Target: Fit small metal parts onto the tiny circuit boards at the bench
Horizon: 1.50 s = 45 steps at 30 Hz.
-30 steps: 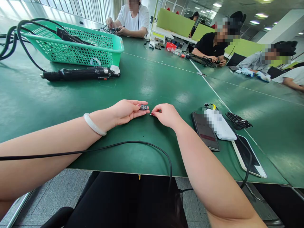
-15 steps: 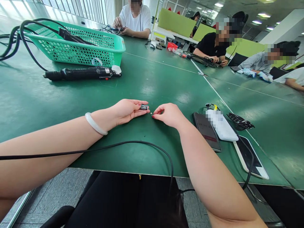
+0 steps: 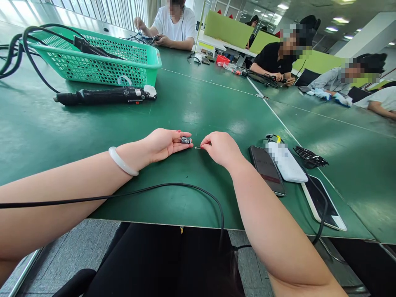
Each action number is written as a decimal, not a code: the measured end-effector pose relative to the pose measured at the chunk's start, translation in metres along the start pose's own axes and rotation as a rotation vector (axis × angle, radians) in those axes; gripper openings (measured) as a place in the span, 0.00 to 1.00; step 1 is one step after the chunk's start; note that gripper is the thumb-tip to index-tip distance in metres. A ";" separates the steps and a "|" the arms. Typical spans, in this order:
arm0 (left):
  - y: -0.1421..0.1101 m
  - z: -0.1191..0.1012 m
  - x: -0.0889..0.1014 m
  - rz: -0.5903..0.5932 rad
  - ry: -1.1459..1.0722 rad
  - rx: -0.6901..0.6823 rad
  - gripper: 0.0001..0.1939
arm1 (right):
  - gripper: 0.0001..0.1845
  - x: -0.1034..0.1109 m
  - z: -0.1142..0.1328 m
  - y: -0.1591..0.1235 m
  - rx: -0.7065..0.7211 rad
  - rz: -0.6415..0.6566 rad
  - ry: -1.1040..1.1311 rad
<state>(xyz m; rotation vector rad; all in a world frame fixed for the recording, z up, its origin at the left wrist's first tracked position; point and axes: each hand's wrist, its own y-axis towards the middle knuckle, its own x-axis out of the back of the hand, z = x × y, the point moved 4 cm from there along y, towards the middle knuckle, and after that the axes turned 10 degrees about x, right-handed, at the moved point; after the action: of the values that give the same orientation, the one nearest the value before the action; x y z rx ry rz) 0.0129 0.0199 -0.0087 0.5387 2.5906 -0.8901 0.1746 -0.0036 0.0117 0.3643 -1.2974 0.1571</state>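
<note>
My left hand (image 3: pixel 162 144) rests on the green table (image 3: pixel 192 111), thumb and fingers pinched on a small dark electronic part (image 3: pixel 185 140). A white bangle (image 3: pixel 122 162) circles that wrist. Just to the right, my right hand (image 3: pixel 220 147) is curled, its fingertips pinching a tiny metal piece (image 3: pixel 197 147), probably a screw, which points at the part and lies a short gap from it. Both forearms lie on the table.
A black electric screwdriver (image 3: pixel 103 95) lies before a green mesh basket (image 3: pixel 99 57) of cables at the back left. Two phones (image 3: pixel 267 169) and a white box (image 3: pixel 286 161) sit to my right. A black cable (image 3: pixel 173 189) loops along the near edge. Other people work across the table.
My right hand has edged slightly up and left, bringing the tiny metal piece closer to the part. My left hand has barely shifted.
</note>
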 end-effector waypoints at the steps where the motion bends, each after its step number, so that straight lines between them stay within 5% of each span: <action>1: 0.000 0.000 0.000 0.003 0.002 0.001 0.16 | 0.10 0.003 0.000 -0.001 0.007 -0.027 -0.010; 12: 0.000 0.002 -0.001 0.016 0.064 0.031 0.13 | 0.08 0.011 0.020 -0.002 0.121 -0.285 0.187; 25: 0.001 0.003 0.000 0.059 0.040 0.045 0.12 | 0.06 0.008 0.018 -0.002 0.080 -0.442 0.465; 31: 0.001 0.004 -0.002 0.040 -0.025 0.072 0.08 | 0.06 -0.007 0.022 0.003 0.000 -0.430 0.625; 45: 0.000 0.002 -0.003 0.102 -0.042 0.049 0.13 | 0.07 -0.009 0.014 0.002 -0.027 -0.351 0.552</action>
<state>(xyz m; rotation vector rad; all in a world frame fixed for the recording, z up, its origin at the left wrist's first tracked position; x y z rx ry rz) 0.0162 0.0176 -0.0086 0.6528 2.4851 -0.9234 0.1587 -0.0057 0.0062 0.4796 -0.6770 -0.0570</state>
